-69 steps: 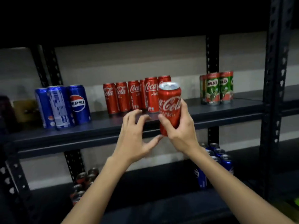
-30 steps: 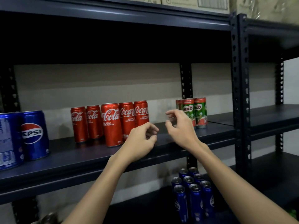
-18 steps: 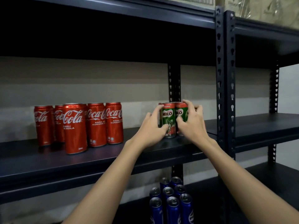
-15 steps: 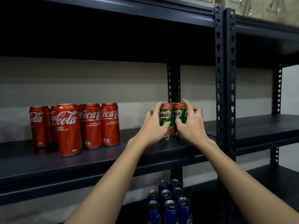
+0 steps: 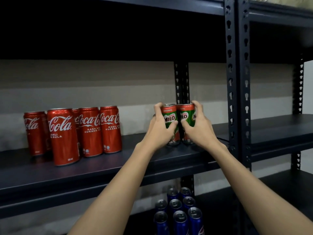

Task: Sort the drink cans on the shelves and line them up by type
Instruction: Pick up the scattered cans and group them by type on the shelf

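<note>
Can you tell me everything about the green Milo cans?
The green metal Milo cans stand upright, side by side, on the dark metal shelf, right of the red Coca-Cola cans. Each has a red band on top, a white Milo logo and a silvery rim. The left hand grips the left can, the right hand the right one.

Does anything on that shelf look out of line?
One Coca-Cola can stands forward of the other Coca-Cola cans, breaking their row. Nothing looks tipped, spilled or dented. Both hands grip the Milo cans.
</note>
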